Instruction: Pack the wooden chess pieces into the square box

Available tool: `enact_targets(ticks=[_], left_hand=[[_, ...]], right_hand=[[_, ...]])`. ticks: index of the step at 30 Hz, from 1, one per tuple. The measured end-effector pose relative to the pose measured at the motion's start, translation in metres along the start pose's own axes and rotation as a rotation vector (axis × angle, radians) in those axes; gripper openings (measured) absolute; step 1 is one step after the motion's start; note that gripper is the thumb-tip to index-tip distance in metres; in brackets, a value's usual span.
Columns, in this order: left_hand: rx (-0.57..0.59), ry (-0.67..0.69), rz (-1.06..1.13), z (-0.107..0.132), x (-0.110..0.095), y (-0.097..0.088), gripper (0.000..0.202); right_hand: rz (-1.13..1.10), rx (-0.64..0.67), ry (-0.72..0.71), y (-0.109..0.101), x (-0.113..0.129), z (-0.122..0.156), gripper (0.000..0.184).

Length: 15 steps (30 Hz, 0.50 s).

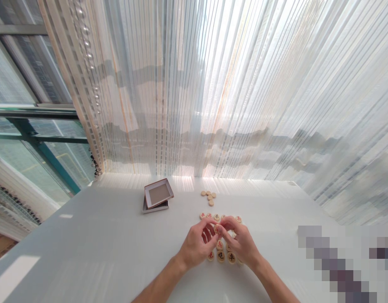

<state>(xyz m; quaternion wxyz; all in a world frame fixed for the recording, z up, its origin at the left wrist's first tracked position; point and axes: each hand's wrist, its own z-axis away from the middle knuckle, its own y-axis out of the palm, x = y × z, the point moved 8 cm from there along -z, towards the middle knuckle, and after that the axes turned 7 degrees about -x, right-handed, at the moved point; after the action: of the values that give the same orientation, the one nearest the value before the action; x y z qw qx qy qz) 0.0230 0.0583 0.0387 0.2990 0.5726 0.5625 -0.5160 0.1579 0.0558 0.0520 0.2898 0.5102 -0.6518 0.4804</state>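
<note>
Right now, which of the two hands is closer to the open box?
Left. The left hand is apart from the open box, to its right and nearer the camera; the right hand is farther right.

Bright daylight comes through the curtain, whitest near the upper centre, laying pale streaks on the table and a glaring patch at lower left. Wide-angle distortion stretches the edges; coarse pixelation covers the lower right. The pieces look slightly soft.

Sheer striped curtain behind a pale glossy table, sunlit patch on its left
</note>
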Motion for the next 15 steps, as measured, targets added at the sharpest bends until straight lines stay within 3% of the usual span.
enact_targets(ticks=[6, 11, 15], left_hand=[[0.014, 0.1, -0.252, -0.001, -0.006, -0.008, 0.024], [-0.085, 0.198, -0.572, -0.009, -0.008, -0.039, 0.022], [-0.086, 0.183, -0.684, -0.015, -0.003, -0.055, 0.018]], right_hand=[[0.018, 0.015, 0.008, 0.001, 0.001, 0.0, 0.018], [0.108, -0.06, 0.003, -0.013, 0.0, -0.003, 0.02], [0.138, -0.12, 0.008, -0.025, -0.003, -0.006, 0.021]])
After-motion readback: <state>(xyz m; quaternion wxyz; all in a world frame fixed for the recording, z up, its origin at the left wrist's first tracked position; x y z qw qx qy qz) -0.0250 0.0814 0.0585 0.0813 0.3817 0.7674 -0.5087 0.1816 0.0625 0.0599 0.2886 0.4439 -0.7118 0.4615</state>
